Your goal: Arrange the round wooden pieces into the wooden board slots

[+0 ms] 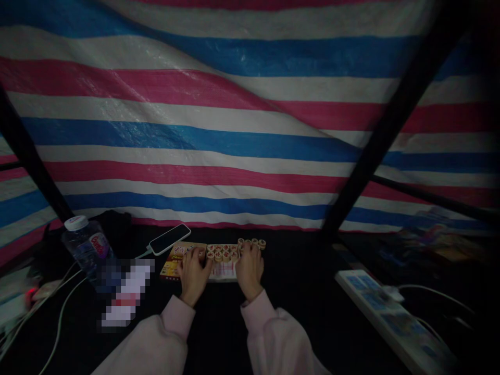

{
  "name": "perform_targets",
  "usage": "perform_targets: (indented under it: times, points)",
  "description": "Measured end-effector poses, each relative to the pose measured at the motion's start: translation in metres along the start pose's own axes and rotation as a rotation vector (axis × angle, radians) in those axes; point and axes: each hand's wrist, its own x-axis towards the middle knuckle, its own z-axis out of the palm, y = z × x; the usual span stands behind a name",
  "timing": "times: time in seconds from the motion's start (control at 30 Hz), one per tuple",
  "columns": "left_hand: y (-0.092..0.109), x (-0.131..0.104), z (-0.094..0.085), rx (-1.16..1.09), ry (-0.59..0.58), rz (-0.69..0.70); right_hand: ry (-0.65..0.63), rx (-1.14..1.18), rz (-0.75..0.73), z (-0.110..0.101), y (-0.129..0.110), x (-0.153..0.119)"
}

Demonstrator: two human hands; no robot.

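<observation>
In the middle of the black tabletop, a flat box point(174, 264) with a yellow and red printed cover lies next to a pale printed panel point(223, 272). Rows of round wooden Chinese chess pieces point(225, 254) with red characters sit on the panel. My left hand point(194, 276) rests on the printed cover with fingers spread, its thumb beside the left end of the rows. At the right end, my right hand point(250, 268) curls its fingers down over some pieces; its fingertips partly hide them. More chess pieces point(258, 243) stand in a line just behind that hand.
Behind the box lies a phone point(170, 239) on a white cable. A clear plastic bottle point(88, 250) stands at the left, near a blurred-out paper point(130, 294) and cables. A power strip point(390, 317) lies at the right. Striped sheeting point(219, 140) and dark posts point(375, 135) enclose the table.
</observation>
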Motion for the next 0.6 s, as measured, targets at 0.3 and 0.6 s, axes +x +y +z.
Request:
perform_targets:
  times: [0.3,0.6]
  points:
    - [0.001,-0.001,0.000,0.001,-0.011,0.022,-0.205,-0.102,-0.053,-0.004,0.045,0.031]
    - [0.000,-0.001,0.000,-0.028,-0.025,0.003,-0.010,0.072,-0.088,0.022,0.059,0.033]
